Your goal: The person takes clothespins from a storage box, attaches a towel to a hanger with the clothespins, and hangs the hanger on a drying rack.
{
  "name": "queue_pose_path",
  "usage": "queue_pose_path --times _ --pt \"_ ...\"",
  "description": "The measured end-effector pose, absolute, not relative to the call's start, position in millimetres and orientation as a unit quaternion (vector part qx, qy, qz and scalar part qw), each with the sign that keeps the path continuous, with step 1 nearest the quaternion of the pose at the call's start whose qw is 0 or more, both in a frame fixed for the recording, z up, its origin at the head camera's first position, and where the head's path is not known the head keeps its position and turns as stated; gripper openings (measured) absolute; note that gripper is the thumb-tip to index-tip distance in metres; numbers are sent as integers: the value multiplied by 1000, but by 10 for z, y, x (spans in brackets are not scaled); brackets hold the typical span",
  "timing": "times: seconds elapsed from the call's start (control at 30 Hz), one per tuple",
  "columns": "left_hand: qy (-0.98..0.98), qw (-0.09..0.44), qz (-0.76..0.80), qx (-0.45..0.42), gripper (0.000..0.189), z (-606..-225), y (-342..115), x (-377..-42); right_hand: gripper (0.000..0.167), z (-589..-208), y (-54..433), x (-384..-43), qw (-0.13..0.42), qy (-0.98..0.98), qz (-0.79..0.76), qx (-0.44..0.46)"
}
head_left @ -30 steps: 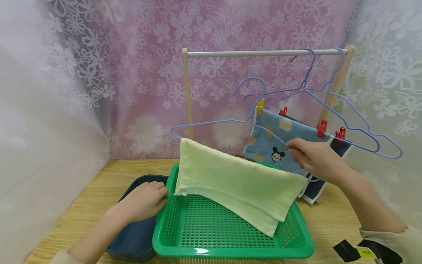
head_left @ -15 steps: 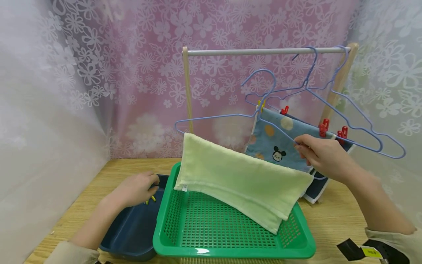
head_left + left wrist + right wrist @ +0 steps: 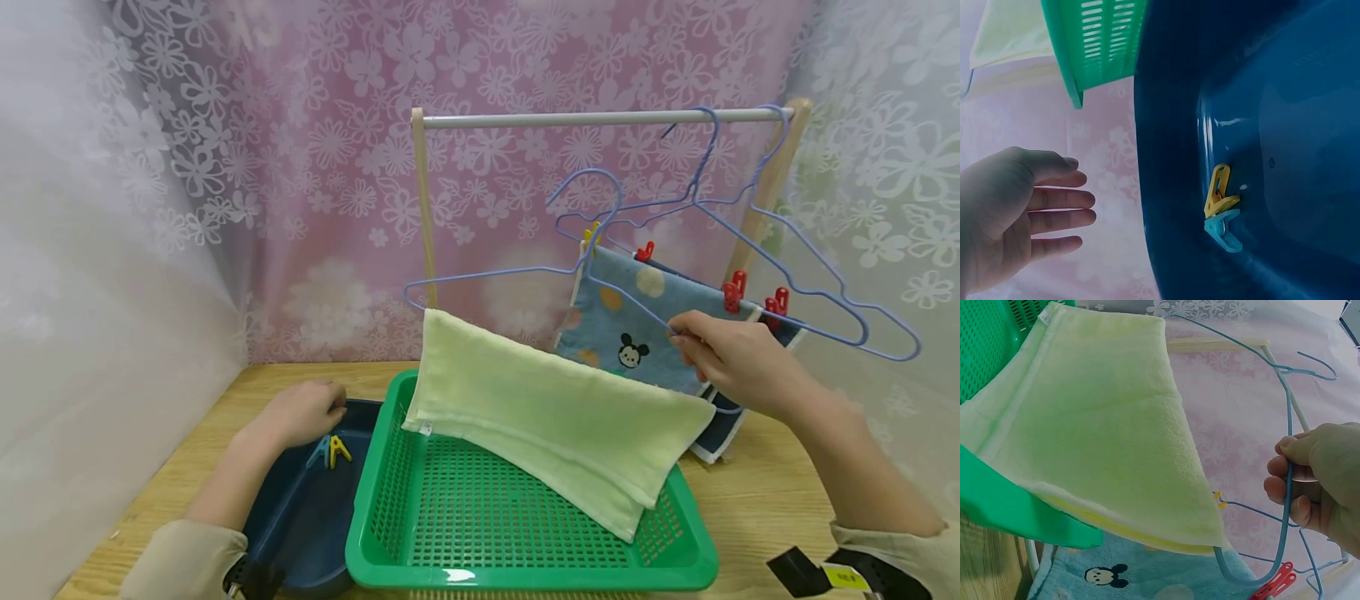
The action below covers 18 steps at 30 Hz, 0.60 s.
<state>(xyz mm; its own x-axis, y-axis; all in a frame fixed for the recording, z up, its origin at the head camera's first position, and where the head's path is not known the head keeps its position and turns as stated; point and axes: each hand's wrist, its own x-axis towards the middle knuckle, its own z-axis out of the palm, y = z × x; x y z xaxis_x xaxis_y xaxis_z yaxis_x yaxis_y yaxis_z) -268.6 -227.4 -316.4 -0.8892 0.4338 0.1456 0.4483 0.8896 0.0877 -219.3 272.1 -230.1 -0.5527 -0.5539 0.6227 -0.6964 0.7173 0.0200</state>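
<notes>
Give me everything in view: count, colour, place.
Perforated plastic basket: 1, green, centre of the wooden tabletop
Plastic tub: 1, dark blue, left of the basket
Drying rack: 1, wood with pale rail, behind the basket
Wire hangers: 3, blue, one held, two on the rack
Folded towel: 1, pale lime, draped on the held hanger
Mouse-print cloth: 1, light blue, on the nearer racked hanger
White-edged cloth: 1, navy, behind it
Plastic clips: 3 or more red, 1 yellow on hung cloths; 1 yellow, 1 blue in tub
Floral curtain: number unclear, pink behind, whitish at sides
Sleeves: 2, beige, forearms
Left hand: 1, by the tub's far end
Right hand: 1, holding a hanger
</notes>
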Motion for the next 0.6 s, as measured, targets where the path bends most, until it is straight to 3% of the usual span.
queue_pose_path --times 0.6 --pt "-982 24 -57 -180 6 -3375 -2340 -3006 19 -2350 2735 -2212 307 -869 121 368"
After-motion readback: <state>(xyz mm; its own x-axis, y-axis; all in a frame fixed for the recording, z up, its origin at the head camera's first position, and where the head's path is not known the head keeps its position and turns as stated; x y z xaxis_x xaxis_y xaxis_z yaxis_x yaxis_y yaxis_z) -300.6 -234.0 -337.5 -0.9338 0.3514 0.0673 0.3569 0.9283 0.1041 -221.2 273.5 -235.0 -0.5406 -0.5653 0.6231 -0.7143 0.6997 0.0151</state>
